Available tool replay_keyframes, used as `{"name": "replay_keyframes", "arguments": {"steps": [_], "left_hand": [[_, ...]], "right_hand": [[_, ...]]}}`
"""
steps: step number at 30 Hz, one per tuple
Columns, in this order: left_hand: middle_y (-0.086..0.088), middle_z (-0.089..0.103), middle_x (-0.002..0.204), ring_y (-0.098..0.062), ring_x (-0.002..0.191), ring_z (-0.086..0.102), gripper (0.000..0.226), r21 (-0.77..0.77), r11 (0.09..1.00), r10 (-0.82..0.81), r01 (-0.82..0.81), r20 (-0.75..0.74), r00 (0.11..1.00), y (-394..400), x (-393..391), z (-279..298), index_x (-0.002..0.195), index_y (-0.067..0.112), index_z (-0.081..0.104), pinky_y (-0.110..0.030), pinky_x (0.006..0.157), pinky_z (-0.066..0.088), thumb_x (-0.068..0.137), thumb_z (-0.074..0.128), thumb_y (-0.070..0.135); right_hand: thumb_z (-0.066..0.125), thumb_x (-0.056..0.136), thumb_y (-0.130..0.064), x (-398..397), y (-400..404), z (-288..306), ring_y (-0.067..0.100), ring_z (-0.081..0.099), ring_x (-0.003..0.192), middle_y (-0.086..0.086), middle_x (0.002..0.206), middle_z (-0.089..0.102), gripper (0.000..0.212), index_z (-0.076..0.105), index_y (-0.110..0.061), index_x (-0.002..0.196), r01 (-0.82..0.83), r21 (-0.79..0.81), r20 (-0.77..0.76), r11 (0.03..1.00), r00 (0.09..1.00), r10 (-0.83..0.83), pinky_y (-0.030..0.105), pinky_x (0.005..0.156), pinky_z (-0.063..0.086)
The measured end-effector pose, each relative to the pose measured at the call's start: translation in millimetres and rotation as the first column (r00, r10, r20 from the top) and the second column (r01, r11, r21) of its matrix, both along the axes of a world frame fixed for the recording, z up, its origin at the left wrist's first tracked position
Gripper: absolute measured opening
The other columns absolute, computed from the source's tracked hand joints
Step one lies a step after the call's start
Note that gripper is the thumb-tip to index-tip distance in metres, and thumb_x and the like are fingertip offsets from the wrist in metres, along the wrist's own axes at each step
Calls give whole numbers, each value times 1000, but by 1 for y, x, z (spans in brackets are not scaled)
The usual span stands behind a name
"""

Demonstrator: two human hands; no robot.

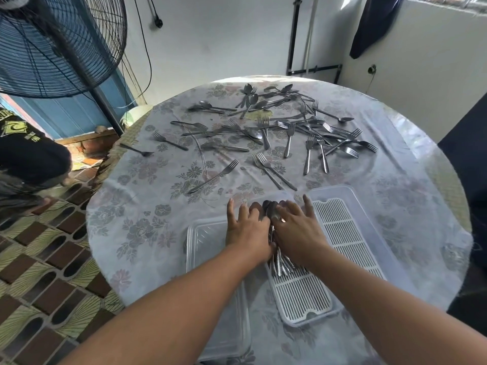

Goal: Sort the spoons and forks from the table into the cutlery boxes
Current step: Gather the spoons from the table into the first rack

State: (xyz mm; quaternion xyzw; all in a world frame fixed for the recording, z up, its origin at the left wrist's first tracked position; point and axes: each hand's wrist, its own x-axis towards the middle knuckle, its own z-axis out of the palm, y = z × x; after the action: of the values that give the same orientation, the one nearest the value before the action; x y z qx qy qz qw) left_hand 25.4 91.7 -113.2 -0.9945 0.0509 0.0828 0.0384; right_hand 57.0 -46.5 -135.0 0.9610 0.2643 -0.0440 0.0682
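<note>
From the head camera, a round table [137, 219] with a flowered cloth fills the view. At its centre, both hands meet over a bundle of spoons [274, 214] lying in the middle cutlery box [305, 299], which has a white slatted insert. The left hand [247, 227] lies with fingers spread and fairly straight along the bundle's nine o'clock side; the right hand [297, 227] presses from three o'clock, fingers also spread. A second box [350, 227] sits just beside it toward three o'clock, and a clear lid or tray [208, 259] lies toward nine o'clock. Loose forks and spoons [276, 127] are scattered toward twelve o'clock. A standing fan [58, 43] stands at ten o'clock.
</note>
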Motion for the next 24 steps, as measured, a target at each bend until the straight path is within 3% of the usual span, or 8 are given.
{"name": "replay_keyframes", "arguments": {"steps": [4, 9, 14, 20, 24], "left_hand": [[-3, 40, 153, -37, 149, 18, 59, -91, 996, 16, -16, -2, 1000, 2, 1, 1, 140, 30, 51, -64, 112, -24, 90, 46, 61], [4, 42, 153, -31, 149, 19, 49, -194, 978, 77, -74, 7, 997, 4, 2, 5, 138, 29, 57, -63, 114, -22, 93, 48, 47], [3, 44, 151, -31, 147, 21, 48, -163, 985, 61, -57, 19, 998, 9, 2, 8, 135, 28, 60, -63, 115, -21, 94, 47, 49], [4, 45, 149, -30, 145, 22, 44, -197, 980, 50, -41, 40, 998, 14, 2, 9, 134, 31, 57, -62, 116, -18, 97, 45, 52], [3, 52, 137, -28, 137, 32, 36, -348, 933, 146, -90, 138, 980, 19, 10, 12, 127, 35, 62, -57, 121, -5, 96, 45, 45]], "right_hand": [[27, 105, -56, -2, -5, 10, 24, 4, 159, -2, 171, 17, 60, 30, -31, 160, 38, -25, -25, 999, 999, -39, 66, 117, -19], [46, 101, -30, -4, -10, 8, 22, -7, 159, 2, 173, 8, 67, 20, -26, 162, 68, -21, -57, 997, 996, -69, 67, 114, -25], [45, 97, -22, -6, -12, 3, 22, -15, 157, 3, 173, 6, 70, 20, -20, 162, 88, 14, -60, 996, 994, -87, 65, 115, -26], [43, 101, -32, -8, 2, 9, 23, 14, 158, -6, 161, 36, 53, 36, -30, 153, 167, 285, -80, 944, 985, -150, 61, 123, -10], [46, 96, -38, -6, 13, 7, 24, 39, 141, -6, 141, 54, 46, 50, -33, 142, 196, 444, -62, 874, 980, -188, 57, 124, 13]]}}
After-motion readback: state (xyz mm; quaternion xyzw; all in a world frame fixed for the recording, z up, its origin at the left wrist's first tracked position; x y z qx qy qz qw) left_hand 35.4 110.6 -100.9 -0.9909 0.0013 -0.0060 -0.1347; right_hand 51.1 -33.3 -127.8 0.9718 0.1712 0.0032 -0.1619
